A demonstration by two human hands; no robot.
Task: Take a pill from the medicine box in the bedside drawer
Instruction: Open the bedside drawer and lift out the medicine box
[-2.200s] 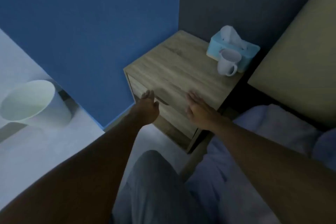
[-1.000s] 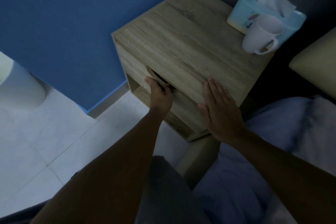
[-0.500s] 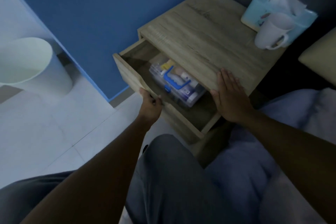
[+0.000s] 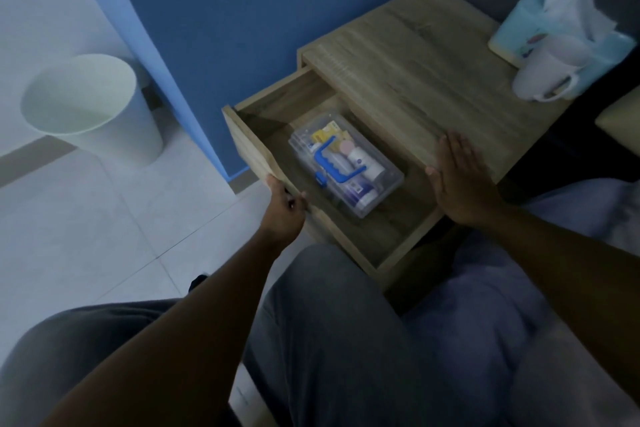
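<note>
**Open bedside drawer with medicine box, both hands at the nightstand**

Nightstand [image 4: 415, 80]: wood-grain cabinet against a blue wall [image 4: 259, 10], top surface mostly bare.

Drawer [image 4: 249, 146]: pulled well out from under the top's front edge, its inside open to view. Front panel runs diagonally from upper left to lower right.

Medicine box [image 4: 346, 170]: clear plastic case with a blue handle [image 4: 332, 163] on the lid, lid closed. It lies flat on the drawer floor, about midway along the drawer, its long side parallel to the front panel, its far end partly under the top's front edge. Bottles and small packets show through the lid; labels are too dim to read. No single pill can be made out.

Left hand [image 4: 284, 208]: closed around the top edge of the drawer front, near that panel's middle, fingers curled over the rim and holding it.

Right hand [image 4: 460, 180]: laid flat, palm down, fingers straight and slightly spread, on the front edge of the nightstand top near its right corner. It holds nothing.

Tissue box [image 4: 519, 35]: pale blue, at the top's rear right corner, a white tissue standing out of it.

Mug [image 4: 543, 73]: white, just in front of the tissue box and touching or nearly touching it.

Bin [image 4: 90, 107]: white, on the tiled floor, left of the wall, well apart from the nightstand.

Person's legs in grey trousers fill the lower view.
</note>
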